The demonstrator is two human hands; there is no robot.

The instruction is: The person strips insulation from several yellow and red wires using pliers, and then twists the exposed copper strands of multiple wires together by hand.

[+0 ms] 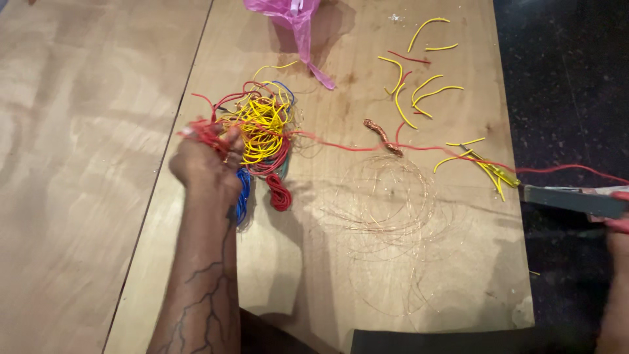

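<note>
left hand (204,164) is clamped tight on the wire tangle (262,128) on the plywood board (314,262); right hand (616,229) at the edge grips a flat tool (573,198), red wire (367,147) stretched between, crossing loose copper strands (386,196) and yellow offcuts (419,92)

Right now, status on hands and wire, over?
Left hand fisted on tangled wire bundle. Right hand grips a flat tool, red wire stretched between. Loose copper strands underneath.
</note>
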